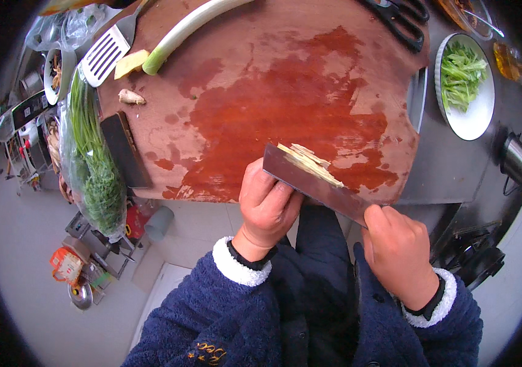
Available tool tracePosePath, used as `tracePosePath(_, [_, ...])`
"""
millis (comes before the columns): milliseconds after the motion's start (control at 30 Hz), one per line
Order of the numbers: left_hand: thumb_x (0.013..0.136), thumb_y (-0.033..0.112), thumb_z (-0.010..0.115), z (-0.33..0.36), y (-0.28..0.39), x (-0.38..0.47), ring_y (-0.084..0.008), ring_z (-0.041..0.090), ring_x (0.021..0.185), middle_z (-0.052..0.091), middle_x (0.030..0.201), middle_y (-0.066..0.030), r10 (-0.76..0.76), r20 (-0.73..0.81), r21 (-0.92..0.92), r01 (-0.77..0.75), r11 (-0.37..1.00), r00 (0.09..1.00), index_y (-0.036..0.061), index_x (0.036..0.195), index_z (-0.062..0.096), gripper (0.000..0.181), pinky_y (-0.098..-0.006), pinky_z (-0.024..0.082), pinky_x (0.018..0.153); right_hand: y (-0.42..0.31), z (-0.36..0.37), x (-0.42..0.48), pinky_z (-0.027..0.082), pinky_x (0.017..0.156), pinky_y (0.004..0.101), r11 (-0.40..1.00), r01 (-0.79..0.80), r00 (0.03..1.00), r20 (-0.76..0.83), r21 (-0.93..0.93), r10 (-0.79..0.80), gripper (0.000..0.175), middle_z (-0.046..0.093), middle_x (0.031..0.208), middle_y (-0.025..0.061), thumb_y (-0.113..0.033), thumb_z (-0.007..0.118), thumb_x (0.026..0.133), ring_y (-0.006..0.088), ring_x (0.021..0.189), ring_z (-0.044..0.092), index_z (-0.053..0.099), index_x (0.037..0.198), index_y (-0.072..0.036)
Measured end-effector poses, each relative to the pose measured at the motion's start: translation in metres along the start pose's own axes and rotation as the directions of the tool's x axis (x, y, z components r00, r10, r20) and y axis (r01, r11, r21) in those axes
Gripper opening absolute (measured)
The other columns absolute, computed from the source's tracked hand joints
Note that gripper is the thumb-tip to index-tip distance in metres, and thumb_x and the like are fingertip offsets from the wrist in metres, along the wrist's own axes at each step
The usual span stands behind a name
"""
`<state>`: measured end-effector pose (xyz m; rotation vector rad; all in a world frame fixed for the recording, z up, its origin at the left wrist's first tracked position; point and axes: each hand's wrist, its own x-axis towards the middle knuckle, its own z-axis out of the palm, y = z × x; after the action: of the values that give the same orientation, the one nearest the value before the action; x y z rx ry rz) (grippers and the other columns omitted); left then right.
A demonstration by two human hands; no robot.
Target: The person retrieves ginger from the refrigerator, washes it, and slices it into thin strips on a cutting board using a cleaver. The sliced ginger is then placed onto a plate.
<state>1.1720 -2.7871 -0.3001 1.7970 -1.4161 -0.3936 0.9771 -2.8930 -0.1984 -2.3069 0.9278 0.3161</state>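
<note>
My right hand (pixel 398 250) grips the handle end of a cleaver (pixel 320 188) over the near edge of the wooden cutting board (pixel 261 114). The blade points to the upper left. A small bundle of pale yellow strips (pixel 311 163), which look like cut ginger, lies along the blade's far side. My left hand (pixel 270 197) is curled against the blade's near edge by its tip. The blade hides those fingertips, so whether they hold anything is unclear.
On the board lie a leek (pixel 192 34), a ginger piece (pixel 131 63), a smaller root piece (pixel 131 97), a slotted spatula (pixel 105 55), a dark block (pixel 125 149) and black scissors (pixel 398 23). Bagged greens (pixel 91 156) hang over the left edge. A white plate (pixel 476 121) holds sliced green vegetable.
</note>
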Motion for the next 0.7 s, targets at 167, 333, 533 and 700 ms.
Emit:
tracePosePath(167, [0.066,-0.009,0.078,0.001,0.000,0.004,-0.0349,0.068,0.101,0.071,0.106,-0.0145,0.030,-0.036,-0.025,-0.031,0.999,0.999,-0.0016,0.099,0.075,0.034,-0.0411,0.056,0.088,-0.002,0.003,0.006,0.054,0.056,0.0385,1.000,-0.018,1.000,0.019,0.003,0.018,0.010,0.056,0.073,0.0080,-0.008,0.064,0.088,0.0261,0.062,0.066,0.054,0.090,-0.010])
tracePosePath(333, [0.065,-0.007,0.079,-0.001,0.000,0.006,-0.0356,0.067,0.097,0.070,0.103,-0.0142,0.000,-0.007,-0.029,0.000,1.000,1.000,-0.0012,0.098,0.074,0.033,-0.0418,0.055,0.085,-0.001,0.024,0.017,0.055,0.056,0.0378,1.000,0.012,0.994,-0.113,0.011,-0.010,0.010,0.057,0.073,0.0074,-0.008,0.065,0.088,0.0256,0.063,0.067,0.055,0.091,-0.010])
tracePosePath(533, [0.065,-0.009,0.077,0.000,-0.001,0.001,-0.0365,0.067,0.097,0.070,0.104,-0.0143,0.010,-0.024,-0.012,-0.011,1.000,1.000,-0.0009,0.099,0.074,0.035,-0.0423,0.055,0.084,-0.001,0.012,0.004,0.053,0.055,0.0366,1.000,0.017,0.998,-0.062,-0.008,-0.017,0.011,0.054,0.072,0.0069,-0.009,0.066,0.088,0.0249,0.062,0.066,0.055,0.090,-0.011])
tracePosePath(700, [0.066,-0.009,0.077,0.001,0.000,-0.001,-0.0368,0.067,0.098,0.070,0.105,-0.0142,0.017,-0.035,-0.004,-0.017,1.000,0.999,-0.0014,0.099,0.074,0.035,-0.0422,0.055,0.086,-0.002,0.005,0.000,0.053,0.055,0.0359,1.000,0.012,0.999,-0.052,0.003,-0.012,0.011,0.054,0.071,0.0069,-0.008,0.065,0.088,0.0249,0.061,0.065,0.054,0.089,-0.011])
